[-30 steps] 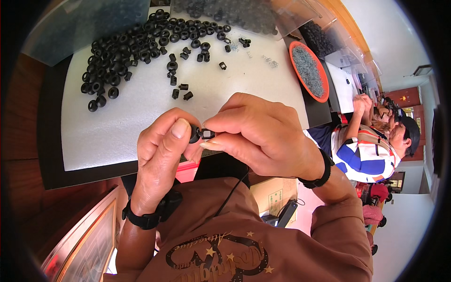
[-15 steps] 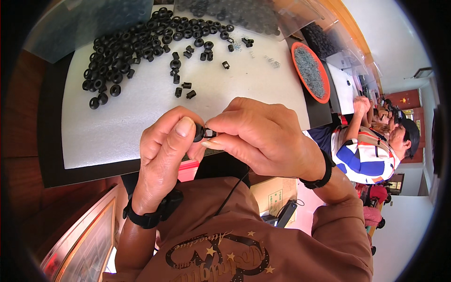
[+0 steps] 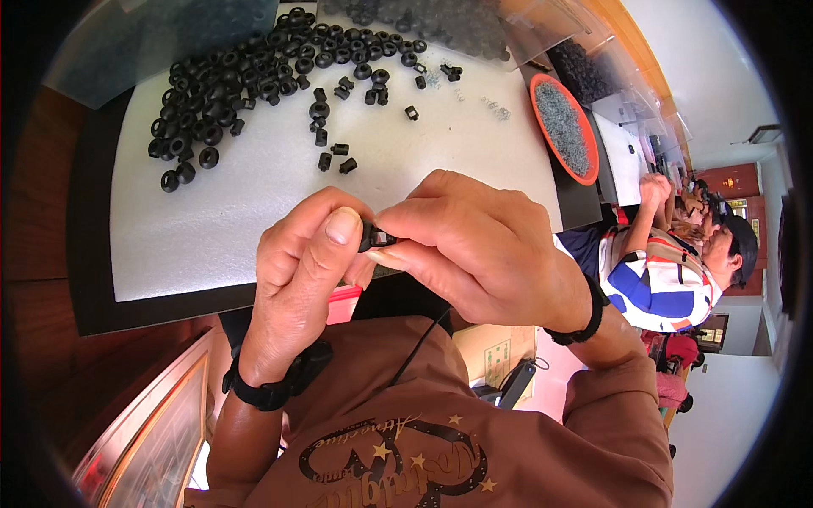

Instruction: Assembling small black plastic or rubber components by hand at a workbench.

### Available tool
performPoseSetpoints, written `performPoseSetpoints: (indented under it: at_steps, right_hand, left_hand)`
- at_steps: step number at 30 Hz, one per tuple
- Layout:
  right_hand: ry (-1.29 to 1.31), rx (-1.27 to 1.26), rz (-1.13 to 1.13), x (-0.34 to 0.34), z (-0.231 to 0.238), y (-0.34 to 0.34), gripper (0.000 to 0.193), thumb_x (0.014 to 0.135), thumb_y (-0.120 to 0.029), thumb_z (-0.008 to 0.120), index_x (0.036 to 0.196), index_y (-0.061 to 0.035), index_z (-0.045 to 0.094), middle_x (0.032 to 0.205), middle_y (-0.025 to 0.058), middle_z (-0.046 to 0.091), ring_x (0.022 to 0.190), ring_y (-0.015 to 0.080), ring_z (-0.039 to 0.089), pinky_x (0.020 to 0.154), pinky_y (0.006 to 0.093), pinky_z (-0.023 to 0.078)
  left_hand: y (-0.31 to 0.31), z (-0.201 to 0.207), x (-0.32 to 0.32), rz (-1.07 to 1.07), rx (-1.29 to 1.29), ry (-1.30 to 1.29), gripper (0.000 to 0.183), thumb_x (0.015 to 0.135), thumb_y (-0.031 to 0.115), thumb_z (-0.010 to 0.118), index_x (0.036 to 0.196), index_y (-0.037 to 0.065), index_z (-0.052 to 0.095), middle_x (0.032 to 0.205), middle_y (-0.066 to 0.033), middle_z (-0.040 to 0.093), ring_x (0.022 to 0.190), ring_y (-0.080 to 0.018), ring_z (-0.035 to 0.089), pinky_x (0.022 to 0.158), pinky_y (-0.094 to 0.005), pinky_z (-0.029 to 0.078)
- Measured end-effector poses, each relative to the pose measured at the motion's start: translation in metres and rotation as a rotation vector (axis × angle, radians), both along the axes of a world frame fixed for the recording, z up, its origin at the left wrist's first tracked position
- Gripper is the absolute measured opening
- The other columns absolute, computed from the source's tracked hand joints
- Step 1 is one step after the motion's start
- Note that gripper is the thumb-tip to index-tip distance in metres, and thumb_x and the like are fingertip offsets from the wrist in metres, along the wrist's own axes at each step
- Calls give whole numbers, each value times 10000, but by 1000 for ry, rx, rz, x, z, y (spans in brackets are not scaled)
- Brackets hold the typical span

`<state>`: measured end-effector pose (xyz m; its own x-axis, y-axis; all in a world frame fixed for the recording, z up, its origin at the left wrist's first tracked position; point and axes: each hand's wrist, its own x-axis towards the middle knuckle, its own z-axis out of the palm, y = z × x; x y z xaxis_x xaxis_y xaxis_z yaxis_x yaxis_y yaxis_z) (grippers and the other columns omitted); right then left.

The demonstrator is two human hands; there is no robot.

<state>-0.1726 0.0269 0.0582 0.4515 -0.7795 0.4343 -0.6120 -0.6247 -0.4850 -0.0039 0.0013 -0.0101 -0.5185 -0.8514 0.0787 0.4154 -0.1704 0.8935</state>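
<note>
Over the near edge of the table, my two hands meet fingertip to fingertip. My left hand (image 3: pixel 306 275) is closed on a black rounded part (image 3: pixel 367 237), with the thumb covering most of it. Thumb and forefinger of my right hand (image 3: pixel 487 245) pinch a small black plastic piece (image 3: pixel 384 240) with a pale window in its side. The two parts touch end to end; how deep one sits in the other is hidden by my fingers. Beyond my hands lie loose small black pieces (image 3: pixel 340 150) of similar shape.
Many black rings (image 3: pixel 209 157) are heaped on the white foam sheet (image 3: pixel 195 245). Tiny springs (image 3: pixel 496 108) lie nearby. An orange bowl (image 3: pixel 596 161) of grey springs sits at the right. Clear plastic bins (image 3: pixel 161 51) line the far side. A co-worker (image 3: pixel 656 279) sits at the right.
My hands have shifted slightly to the right with the two parts. The rounded part shows less beside my left thumb. The pieces on the table lie in the same arrangement.
</note>
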Motion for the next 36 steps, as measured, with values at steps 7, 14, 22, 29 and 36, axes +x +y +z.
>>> performPoseSetpoints:
  at_steps: [7,14,22,29,36]
  right_hand:
    - [-61,42,18,4,-3,1,245,750,10,659,968,3,549,723,104,500,592,259,552,506,319,458]
    - [-84,39,30,7,-3,3,281,752,23,648,1013,20,543,727,102,513,587,242,554,503,308,458]
    - [-13,-3,39,-1,-8,0,288,748,4,670,1004,23,540,741,111,528,596,257,576,491,316,469]
    - [-27,-4,38,-2,-9,0,261,766,19,651,1003,14,543,746,112,532,591,253,581,494,309,474]
    - [-218,201,-15,2,-5,1,154,826,4,639,976,26,617,728,94,580,580,166,550,517,251,407]
  left_hand:
    - [0,2,1,-4,46,48,336,987,306,440,880,12,562,668,2,506,597,-62,447,556,-216,372]
    - [1,3,0,27,55,62,337,988,300,440,863,10,555,644,5,485,586,-64,438,548,-219,366]
    - [0,0,-1,4,25,79,338,991,295,436,852,8,551,618,6,471,573,-66,424,540,-225,362]
    - [-1,-1,-2,18,31,65,327,990,283,438,857,6,550,626,7,472,576,-65,422,542,-220,354]
    - [-1,0,-3,26,38,69,325,993,282,433,872,2,546,625,6,467,577,-64,424,539,-218,350]
